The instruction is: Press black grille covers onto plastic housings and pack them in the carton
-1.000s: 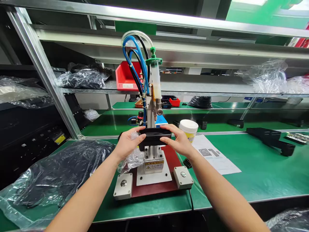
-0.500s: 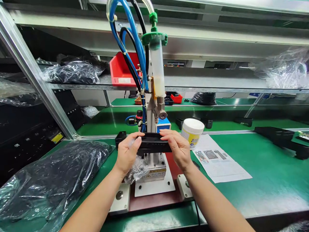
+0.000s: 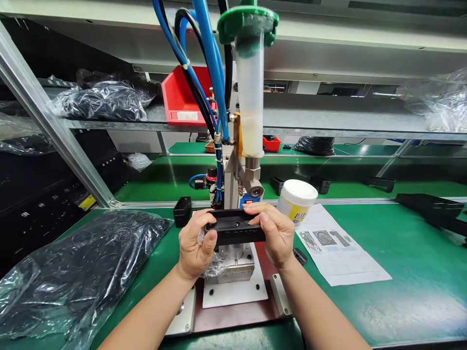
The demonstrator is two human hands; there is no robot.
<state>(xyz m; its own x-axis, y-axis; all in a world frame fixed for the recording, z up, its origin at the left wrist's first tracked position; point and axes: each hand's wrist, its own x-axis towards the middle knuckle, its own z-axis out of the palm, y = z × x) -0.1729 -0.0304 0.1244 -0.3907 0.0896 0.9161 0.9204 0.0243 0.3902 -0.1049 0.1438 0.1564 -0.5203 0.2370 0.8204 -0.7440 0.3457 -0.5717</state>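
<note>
Between my two hands is a black plastic housing point(image 3: 237, 233), a long shallow tray-like part with a small round hole in its floor. My left hand point(image 3: 197, 238) grips its left end, with a crumpled piece of clear plastic film point(image 3: 219, 262) hanging beneath. My right hand point(image 3: 273, 231) is closed on the right end, fingers over the far rim. The housing is held in front of a bench-top dispensing machine point(image 3: 237, 274), below its metal nozzle block point(image 3: 253, 184) and a clear syringe barrel point(image 3: 251, 97) with a green cap.
A white tub point(image 3: 297, 199) and a printed sheet point(image 3: 339, 248) lie to the right. At left is a large plastic bag point(image 3: 80, 272) with dark contents. A small black part point(image 3: 182, 211) stands behind my left hand; a red bin point(image 3: 184, 97) sits on the shelf.
The housing has tilted so that more of its inside faces me, and both hands have turned with it. My view has moved closer to the machine.
</note>
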